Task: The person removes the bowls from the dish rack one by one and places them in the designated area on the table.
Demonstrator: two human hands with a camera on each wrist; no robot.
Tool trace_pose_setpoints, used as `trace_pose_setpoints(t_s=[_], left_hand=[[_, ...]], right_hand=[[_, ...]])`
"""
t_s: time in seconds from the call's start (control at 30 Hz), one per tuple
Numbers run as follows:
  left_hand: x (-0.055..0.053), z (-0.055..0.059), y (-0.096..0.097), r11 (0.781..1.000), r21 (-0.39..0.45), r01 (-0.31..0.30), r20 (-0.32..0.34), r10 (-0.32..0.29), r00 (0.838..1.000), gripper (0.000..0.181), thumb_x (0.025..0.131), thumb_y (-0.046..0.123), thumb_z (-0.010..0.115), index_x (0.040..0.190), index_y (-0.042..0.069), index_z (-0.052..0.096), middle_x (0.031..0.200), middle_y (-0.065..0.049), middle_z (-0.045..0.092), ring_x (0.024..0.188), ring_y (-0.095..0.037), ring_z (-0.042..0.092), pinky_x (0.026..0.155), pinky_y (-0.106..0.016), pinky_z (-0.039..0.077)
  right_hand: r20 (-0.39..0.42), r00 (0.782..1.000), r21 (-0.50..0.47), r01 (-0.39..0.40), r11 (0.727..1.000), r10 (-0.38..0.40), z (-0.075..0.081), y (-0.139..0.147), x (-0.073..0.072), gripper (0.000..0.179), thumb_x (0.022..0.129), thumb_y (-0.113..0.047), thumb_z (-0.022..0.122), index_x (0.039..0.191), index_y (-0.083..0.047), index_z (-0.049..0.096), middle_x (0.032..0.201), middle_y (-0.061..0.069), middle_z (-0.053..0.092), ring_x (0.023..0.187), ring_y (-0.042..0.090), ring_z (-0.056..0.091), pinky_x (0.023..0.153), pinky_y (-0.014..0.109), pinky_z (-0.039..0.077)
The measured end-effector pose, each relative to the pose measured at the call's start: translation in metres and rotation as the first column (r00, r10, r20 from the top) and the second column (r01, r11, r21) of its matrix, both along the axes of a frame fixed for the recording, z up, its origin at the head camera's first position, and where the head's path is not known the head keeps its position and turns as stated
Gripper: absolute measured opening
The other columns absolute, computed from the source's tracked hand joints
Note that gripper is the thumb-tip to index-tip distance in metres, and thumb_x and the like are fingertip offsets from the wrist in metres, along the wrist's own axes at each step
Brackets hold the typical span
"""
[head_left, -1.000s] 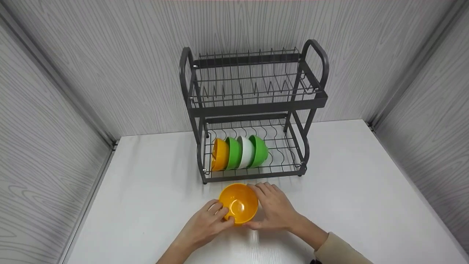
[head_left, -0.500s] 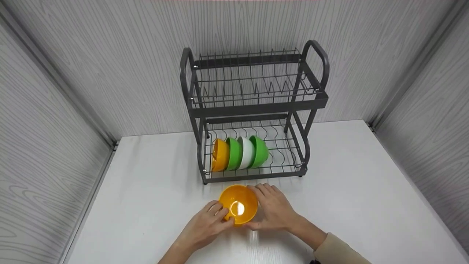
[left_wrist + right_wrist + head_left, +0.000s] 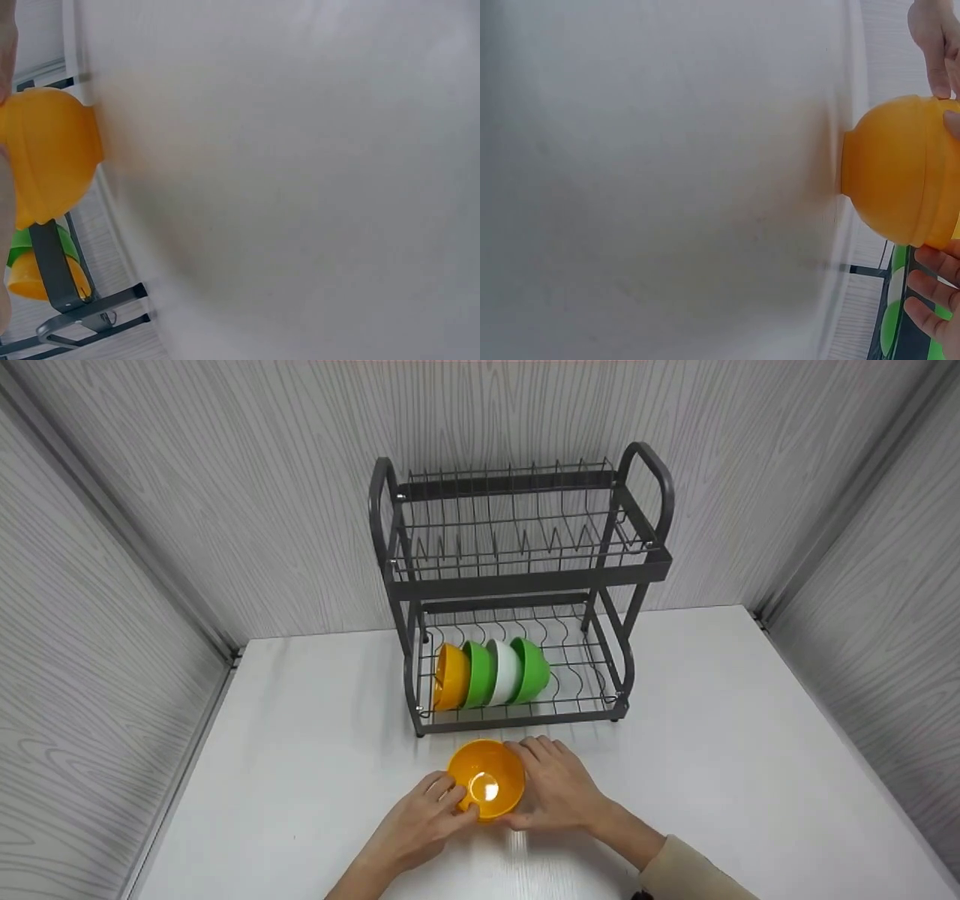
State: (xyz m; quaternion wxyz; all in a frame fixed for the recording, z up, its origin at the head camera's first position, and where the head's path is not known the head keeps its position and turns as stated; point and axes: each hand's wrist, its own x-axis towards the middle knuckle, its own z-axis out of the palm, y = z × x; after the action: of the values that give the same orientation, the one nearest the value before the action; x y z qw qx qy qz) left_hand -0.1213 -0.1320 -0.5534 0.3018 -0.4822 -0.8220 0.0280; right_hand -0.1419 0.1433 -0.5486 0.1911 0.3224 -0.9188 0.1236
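Note:
In the head view, an orange bowl (image 3: 491,769) sits mouth up in front of the dish rack (image 3: 517,721). My left hand (image 3: 416,821) grips its near left rim, with fingertips over the edge. Around its right side curves my right hand (image 3: 559,784), fingers at the far side and thumb at the near side. In the right wrist view, the orange bowl (image 3: 889,172) has its foot at the tabletop, and a ridge runs below the rim; whether a second bowl is nested there I cannot tell. The left wrist view shows the bowl's side (image 3: 52,154) and little of the hand.
On the rack's lower tier, several bowls stand on edge in a row: an orange bowl (image 3: 451,679), a green bowl (image 3: 478,675), a white bowl (image 3: 505,673) and another green bowl (image 3: 532,671). White tabletop (image 3: 720,735) surrounds the rack, with panelled walls behind and beside.
The orange bowl and my right hand have shifted very slightly to the left. My left hand stays nearly still on the rim, and the racked bowls have not moved.

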Motion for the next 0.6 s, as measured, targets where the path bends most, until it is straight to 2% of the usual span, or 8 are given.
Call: trace_pose_setpoints(t_s=[0.13,0.37,0.6], left_hand=[[-0.0005,-0.0015,0.0009,1.0,0.006,0.001,0.011,-0.001,1.0,0.033,0.084,0.015,0.078,0.108,0.029,0.06,0.101,0.006,0.056,0.102,-0.015,0.057,0.1,-0.027,0.055],[0.0008,-0.0022,0.0014,1.0,-0.007,-0.01,0.03,0.01,1.0,0.034,0.085,0.016,0.078,0.109,0.03,0.06,0.101,0.006,0.056,0.101,-0.015,0.058,0.1,-0.027,0.055],[0.0042,-0.0015,0.0017,0.999,-0.032,-0.039,0.045,0.04,0.998,0.033,0.087,0.022,0.081,0.112,0.031,0.061,0.102,0.006,0.058,0.102,-0.015,0.058,0.099,-0.027,0.054]], right_hand=[[-0.003,1.0,0.004,0.001,1.0,-0.001,-0.0009,0.0008,-0.0005,0.1,0.069,-0.08,0.076,0.14,-0.012,0.06,0.121,0.0,0.066,0.108,0.018,0.064,0.09,0.034,0.056],[-0.014,1.0,-0.014,-0.007,1.0,0.007,-0.0009,0.0009,-0.0003,0.096,0.069,-0.078,0.077,0.137,-0.011,0.063,0.118,0.0,0.066,0.104,0.018,0.063,0.088,0.034,0.056],[0.039,0.999,-0.01,0.005,1.0,-0.005,-0.0008,-0.0005,0.0008,0.095,0.071,-0.078,0.076,0.138,-0.012,0.063,0.119,-0.001,0.065,0.104,0.017,0.062,0.089,0.034,0.056]])
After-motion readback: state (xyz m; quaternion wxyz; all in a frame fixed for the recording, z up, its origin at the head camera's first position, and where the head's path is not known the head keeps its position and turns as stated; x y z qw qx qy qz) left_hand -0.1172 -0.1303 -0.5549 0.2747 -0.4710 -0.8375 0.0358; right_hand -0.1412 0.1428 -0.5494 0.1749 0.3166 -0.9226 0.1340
